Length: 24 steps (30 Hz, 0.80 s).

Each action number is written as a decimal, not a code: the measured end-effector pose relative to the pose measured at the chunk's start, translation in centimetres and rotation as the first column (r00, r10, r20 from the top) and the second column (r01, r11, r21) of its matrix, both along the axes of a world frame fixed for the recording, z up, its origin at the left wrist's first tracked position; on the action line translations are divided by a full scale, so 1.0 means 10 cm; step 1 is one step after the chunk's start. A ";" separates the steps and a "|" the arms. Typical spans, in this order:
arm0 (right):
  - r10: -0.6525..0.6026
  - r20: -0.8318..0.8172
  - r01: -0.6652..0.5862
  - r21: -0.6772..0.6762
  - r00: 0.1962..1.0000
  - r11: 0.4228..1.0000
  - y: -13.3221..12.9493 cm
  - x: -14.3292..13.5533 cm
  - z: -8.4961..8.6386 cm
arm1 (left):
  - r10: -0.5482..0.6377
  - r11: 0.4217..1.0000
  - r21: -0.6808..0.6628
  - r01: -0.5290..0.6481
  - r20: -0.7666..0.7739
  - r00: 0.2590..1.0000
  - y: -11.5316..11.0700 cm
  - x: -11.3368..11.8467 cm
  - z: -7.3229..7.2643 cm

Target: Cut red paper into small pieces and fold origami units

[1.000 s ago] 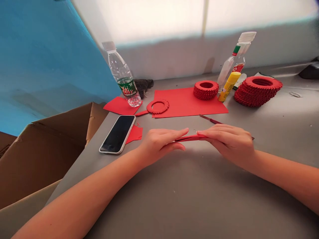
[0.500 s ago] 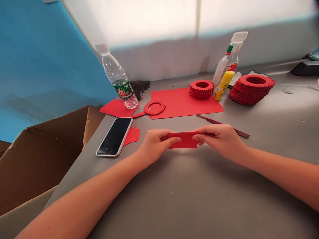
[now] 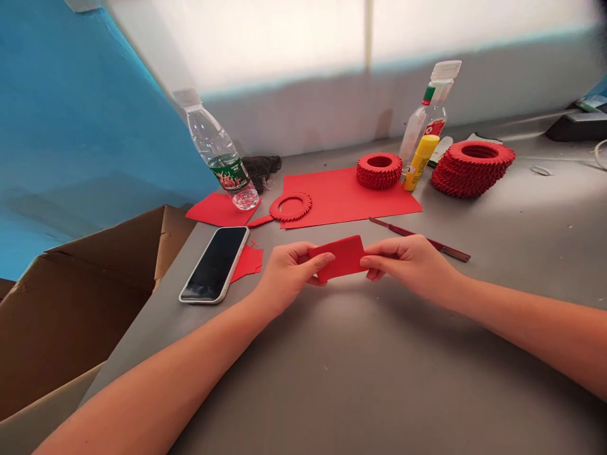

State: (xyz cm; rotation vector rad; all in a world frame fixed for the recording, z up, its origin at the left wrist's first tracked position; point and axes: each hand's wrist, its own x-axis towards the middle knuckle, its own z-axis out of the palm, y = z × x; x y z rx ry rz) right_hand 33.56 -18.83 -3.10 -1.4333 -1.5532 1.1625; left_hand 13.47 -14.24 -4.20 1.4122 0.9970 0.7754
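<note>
A small red rectangle of folded paper (image 3: 342,258) is held above the grey table, tilted with its right end higher. My left hand (image 3: 293,270) pinches its left end, thumb on the near face. At its right edge, my right hand (image 3: 401,260) has thumb and fingers closed on the paper. Beyond the hands lies a large red paper sheet (image 3: 332,197). On it stands a stack of red toothed paper rings (image 3: 379,180), and a single toothed ring (image 3: 290,216) overlaps its left edge. Behind my right hand rests a slim dark red craft knife (image 3: 420,240).
A phone (image 3: 215,264) lies left, partly over red paper scraps (image 3: 247,262). Behind it stands a water bottle (image 3: 222,151). Back right are a yellow glue stick (image 3: 421,163), a clear bottle (image 3: 439,95) and a larger ring stack (image 3: 469,174). A cardboard box (image 3: 95,303) adjoins the table's left edge.
The folded paper has turned from level to tilted, its right end rising and more of its face showing. Both hands still grip it. The whole view has shifted slightly.
</note>
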 end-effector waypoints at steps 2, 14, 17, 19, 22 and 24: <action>-0.006 0.025 0.006 0.006 1.000 1.000 -0.01 -0.01 0.01 | 0.000 1.000 0.000 0.000 -0.002 1.000 0.00 0.00 -0.01; 0.016 0.030 -0.018 0.063 0.999 0.998 0.00 -0.01 -0.02 | 0.071 0.989 0.137 -0.058 -0.089 0.993 -0.02 0.00 -0.01; -0.034 0.123 0.012 0.174 0.992 0.985 -0.04 -0.03 0.00 | 0.104 0.954 0.296 -0.048 -0.174 0.979 -0.08 0.00 0.01; -0.058 0.182 0.013 0.238 0.982 0.971 -0.06 -0.04 0.01 | 0.096 0.929 0.370 -0.020 -0.190 0.977 -0.12 0.00 0.02; -0.071 0.231 -0.002 0.300 0.970 0.954 -0.09 -0.04 0.02 | 0.067 0.914 0.406 0.012 -0.181 0.981 -0.14 0.00 0.05; -0.064 0.246 -0.021 0.330 0.967 0.944 -0.09 -0.02 0.02 | 0.040 0.923 0.383 0.028 -0.169 0.985 -0.13 0.00 0.06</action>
